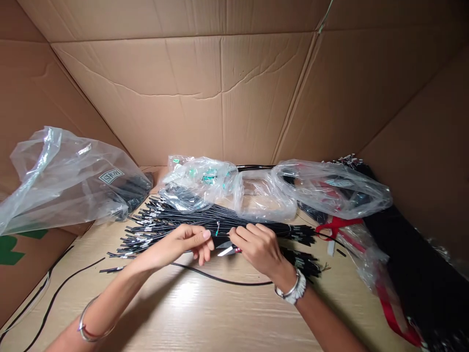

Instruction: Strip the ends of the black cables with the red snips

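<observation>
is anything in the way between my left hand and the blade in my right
Nothing visible stands between your left hand and the blade in your right hand. The black cables lie just beyond, not across that gap.

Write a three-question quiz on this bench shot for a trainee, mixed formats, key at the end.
1. Which hand grips the small silver-bladed tool?
a) left
b) right
c) neither

2. True or false: the clear plastic bag marked "RoHS" is left of the long bundled black cables.

3. Fill in the colour: the flat, ribbon-like strip beside the big black heap on the right is ____.

Key: 1 b; 2 true; 3 red.
</observation>
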`<state>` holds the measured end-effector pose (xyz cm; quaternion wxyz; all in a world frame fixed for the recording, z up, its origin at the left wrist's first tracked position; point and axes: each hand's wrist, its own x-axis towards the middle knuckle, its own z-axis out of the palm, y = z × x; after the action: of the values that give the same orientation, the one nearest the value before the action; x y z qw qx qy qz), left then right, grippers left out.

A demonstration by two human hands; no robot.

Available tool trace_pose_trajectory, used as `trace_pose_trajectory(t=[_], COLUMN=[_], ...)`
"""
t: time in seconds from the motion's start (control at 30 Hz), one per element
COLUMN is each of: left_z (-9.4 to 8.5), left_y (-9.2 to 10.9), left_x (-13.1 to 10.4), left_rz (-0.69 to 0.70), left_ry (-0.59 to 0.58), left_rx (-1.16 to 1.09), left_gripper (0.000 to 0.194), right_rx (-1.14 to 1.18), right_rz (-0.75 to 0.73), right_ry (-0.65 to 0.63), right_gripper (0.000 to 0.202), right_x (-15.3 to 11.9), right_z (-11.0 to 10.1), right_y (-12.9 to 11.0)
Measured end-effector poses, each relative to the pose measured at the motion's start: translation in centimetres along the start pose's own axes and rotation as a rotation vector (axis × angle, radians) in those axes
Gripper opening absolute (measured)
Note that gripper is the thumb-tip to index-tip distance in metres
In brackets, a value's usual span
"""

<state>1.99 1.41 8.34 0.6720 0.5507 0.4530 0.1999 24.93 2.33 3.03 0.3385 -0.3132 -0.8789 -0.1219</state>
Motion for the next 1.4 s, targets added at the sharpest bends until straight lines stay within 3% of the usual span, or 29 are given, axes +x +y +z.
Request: trace_pose_trajectory(t=[0.17, 0.3, 0.43, 0.5, 0.63, 0.73, 0.9, 1.03, 1.4], left_z=[1.7, 2.6, 3.0, 3.2, 4.1, 4.9, 6.5, 7.5, 8.4], left_y=[-1.5, -1.5, -1.5, -1.6, -1.8, -1.7, -1.2, -1.1, -1.7], left_x=[0.9, 1.6, 2.1, 2.1, 2.0, 2.0, 2.0, 2.0, 1.8], left_rz=[0.074, 0.152, 0.227, 0.274, 0.345, 0.398, 0.444, 0.478, 0.558], left_ry=[0.073, 0.219, 0.286, 0.349, 0.467, 0.53, 0.583, 0.633, 0.702], left_rx=[-0.129, -0.071, 0.024, 0.073, 0.122, 0.097, 0.014, 0.009, 0.146], left_gripper=[0.043, 0.039, 0.038, 0.035, 0.031, 0.027, 0.022, 0.017, 0.015], right_rx=[0.018, -0.009, 0.02, 0.088, 0.248, 0.293, 0.285, 0.292, 0.303], right_rz=[0.107, 0.157, 0.211, 0.324, 0.599, 0.692, 0.754, 0.768, 0.794], right_ry=[-0.021, -0.002, -0.036, -0.079, -0.061, -0.011, 0.147, 0.254, 0.291], right_gripper=[0.024, 0.021, 0.018, 0.013, 0.038, 0.025, 0.02, 0.019, 0.017], right_x=[-0.8, -1.6, -1.9, -1.9, -2.2, -2.7, -2.9, -2.1, -0.8], right_z=[0.5, 0.4, 0.3, -0.3, -2.4, -3.2, -2.1, -1.6, -2.0], right_y=[-0.2, -0.5, -0.4, -0.3, -0.8, -2.5, -5.9, -7.0, -7.6])
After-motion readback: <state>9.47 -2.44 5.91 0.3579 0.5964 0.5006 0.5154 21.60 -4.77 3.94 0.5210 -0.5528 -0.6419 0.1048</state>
